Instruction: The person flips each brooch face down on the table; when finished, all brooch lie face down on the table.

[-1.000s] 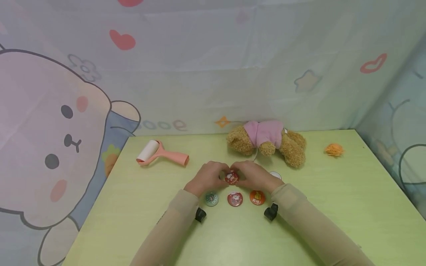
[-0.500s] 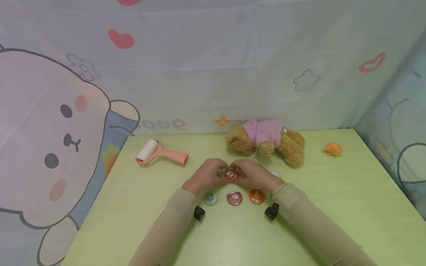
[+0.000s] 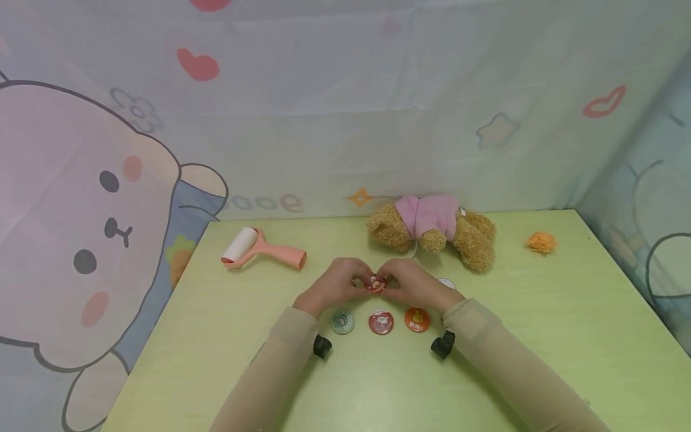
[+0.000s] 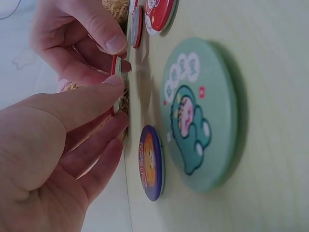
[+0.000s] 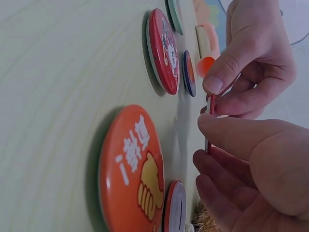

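Both hands pinch one round red badge between them, raised a little off the table. My left hand grips its left edge and my right hand its right edge. From the left wrist the badge appears edge-on, thumbs on its near face. A row of badges lies nearer me: a green one, a red and white one and an orange one. Beside the hands lie a purple-rimmed badge, hidden in the head view, and a white-faced badge, partly behind my right wrist.
A plush bear in a pink top lies at the table's back edge. A pink-handled lint roller is at the back left. An orange tuft lies at the back right. A printed cloth hangs behind the table.
Both hands have shifted slightly away from me with the red badge, which has turned a little between them. The right fingers now cover more of its upper edge. The other badges stay put.
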`<action>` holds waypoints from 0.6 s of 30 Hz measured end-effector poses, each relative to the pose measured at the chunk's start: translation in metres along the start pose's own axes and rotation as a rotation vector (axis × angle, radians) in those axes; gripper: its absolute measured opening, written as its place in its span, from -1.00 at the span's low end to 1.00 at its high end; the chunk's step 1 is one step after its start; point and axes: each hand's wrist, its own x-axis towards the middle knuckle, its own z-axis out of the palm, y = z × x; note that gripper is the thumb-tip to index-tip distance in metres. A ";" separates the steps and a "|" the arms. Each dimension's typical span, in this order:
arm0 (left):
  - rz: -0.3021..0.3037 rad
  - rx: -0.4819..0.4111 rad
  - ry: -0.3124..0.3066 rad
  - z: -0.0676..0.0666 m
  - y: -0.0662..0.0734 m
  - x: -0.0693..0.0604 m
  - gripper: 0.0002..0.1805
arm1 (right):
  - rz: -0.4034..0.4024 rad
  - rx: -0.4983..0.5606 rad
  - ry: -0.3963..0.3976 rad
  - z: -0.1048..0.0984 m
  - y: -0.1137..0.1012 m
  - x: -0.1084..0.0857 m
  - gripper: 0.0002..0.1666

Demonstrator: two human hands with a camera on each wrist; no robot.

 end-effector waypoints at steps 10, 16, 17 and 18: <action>0.030 -0.004 -0.017 -0.001 -0.002 -0.003 -0.90 | -0.032 0.011 0.012 -0.001 -0.001 0.000 -0.84; 0.040 -0.012 -0.009 0.000 -0.003 -0.004 -0.86 | -0.031 0.023 0.017 -0.002 0.001 -0.002 -0.86; 0.043 -0.011 -0.004 0.000 -0.003 -0.004 -0.86 | -0.032 0.025 0.018 -0.002 0.002 -0.003 -0.86; 0.043 -0.009 -0.001 0.000 -0.003 -0.004 -0.86 | -0.030 0.025 0.019 -0.002 0.003 -0.003 -0.87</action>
